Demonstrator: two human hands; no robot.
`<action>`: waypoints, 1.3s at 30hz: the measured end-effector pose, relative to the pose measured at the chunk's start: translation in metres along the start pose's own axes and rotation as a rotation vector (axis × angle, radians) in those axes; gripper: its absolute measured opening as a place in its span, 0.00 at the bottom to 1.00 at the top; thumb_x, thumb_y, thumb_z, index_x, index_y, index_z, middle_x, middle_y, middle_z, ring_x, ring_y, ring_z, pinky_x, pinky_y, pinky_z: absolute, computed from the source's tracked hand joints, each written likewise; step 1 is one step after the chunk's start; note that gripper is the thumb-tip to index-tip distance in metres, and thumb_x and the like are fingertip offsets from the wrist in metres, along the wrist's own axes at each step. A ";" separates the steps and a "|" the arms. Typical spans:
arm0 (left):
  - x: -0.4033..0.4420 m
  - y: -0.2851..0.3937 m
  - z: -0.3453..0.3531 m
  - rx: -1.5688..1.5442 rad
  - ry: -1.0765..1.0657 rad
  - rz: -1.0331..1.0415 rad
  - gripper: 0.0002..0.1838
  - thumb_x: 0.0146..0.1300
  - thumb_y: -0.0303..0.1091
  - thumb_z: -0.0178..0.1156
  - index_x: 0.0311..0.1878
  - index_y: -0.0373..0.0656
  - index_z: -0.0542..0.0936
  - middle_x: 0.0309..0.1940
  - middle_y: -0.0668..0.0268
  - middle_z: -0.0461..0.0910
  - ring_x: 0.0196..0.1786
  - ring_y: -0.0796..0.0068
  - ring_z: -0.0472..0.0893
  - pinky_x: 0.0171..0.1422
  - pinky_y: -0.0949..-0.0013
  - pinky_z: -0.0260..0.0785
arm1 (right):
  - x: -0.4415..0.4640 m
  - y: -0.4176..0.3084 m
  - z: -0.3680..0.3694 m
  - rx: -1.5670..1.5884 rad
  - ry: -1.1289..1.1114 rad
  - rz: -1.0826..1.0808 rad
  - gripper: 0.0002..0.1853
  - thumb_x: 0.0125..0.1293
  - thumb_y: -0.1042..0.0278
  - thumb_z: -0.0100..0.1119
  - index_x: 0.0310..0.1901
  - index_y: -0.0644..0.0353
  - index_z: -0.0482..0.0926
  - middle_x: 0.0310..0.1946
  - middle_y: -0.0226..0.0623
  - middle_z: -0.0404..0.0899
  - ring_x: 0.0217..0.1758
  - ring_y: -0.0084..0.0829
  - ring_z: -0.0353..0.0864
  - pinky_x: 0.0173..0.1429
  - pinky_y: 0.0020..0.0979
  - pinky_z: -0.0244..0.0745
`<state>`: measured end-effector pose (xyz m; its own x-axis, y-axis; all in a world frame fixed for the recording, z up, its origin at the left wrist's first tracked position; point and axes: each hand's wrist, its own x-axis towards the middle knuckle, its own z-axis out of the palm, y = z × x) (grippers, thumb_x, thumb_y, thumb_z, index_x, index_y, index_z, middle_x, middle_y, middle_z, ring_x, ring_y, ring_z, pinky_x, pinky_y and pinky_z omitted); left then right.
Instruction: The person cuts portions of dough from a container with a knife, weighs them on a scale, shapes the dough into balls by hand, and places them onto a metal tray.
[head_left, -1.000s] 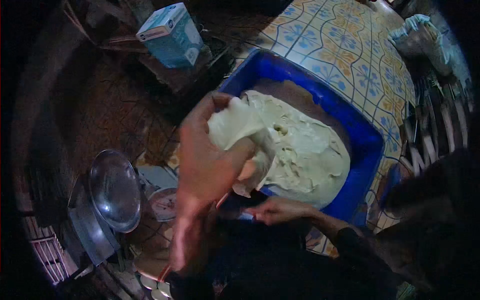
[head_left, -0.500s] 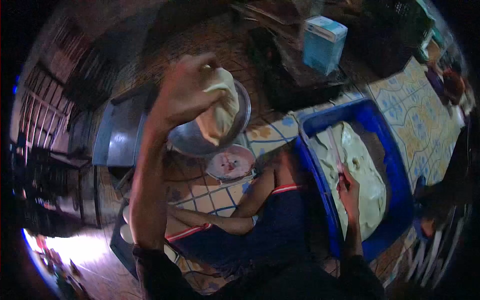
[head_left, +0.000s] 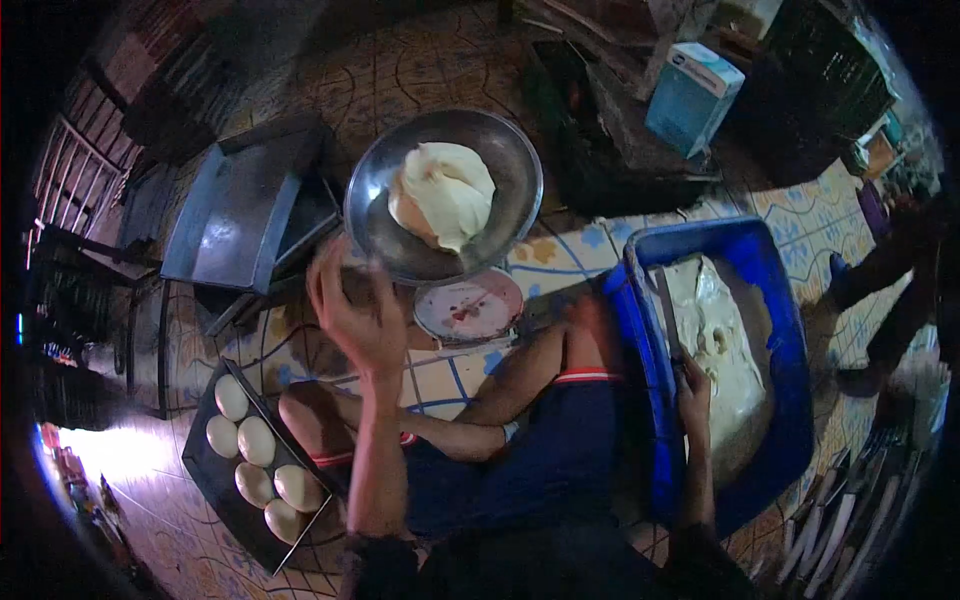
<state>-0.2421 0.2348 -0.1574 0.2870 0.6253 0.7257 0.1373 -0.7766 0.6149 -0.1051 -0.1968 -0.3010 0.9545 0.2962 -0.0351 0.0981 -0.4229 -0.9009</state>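
near bowl (head_left: 515, 178) of dough (head_left: 450, 195), left fingers (head_left: 328, 290) loosely spread; at blue tub (head_left: 788, 410), right fingers (head_left: 692, 382) gripping blade (head_left: 666, 310).

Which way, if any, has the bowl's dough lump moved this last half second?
Yes: the dough lump went from above the metal bowl down into it, leaving the left hand.

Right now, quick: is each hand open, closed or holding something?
Left hand: open, nothing seen in it, near the metal bowl.
Right hand: closed around a flat-bladed tool at the blue tub.
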 end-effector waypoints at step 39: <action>-0.229 0.205 0.200 -0.238 -1.481 0.392 0.15 0.50 0.27 0.60 0.43 0.37 0.80 0.31 0.55 0.82 0.37 0.54 0.83 0.45 0.55 0.74 | -0.024 -0.014 -0.049 0.099 0.169 0.340 0.24 0.69 0.70 0.48 0.66 0.65 0.67 0.20 0.22 0.67 0.20 0.13 0.63 0.22 0.20 0.59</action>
<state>-0.0900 -0.0826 -0.2596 0.9362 -0.3513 -0.0075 -0.2759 -0.7481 0.6035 -0.1155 -0.2400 -0.2667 0.9615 0.0042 -0.2746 -0.2518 -0.3858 -0.8875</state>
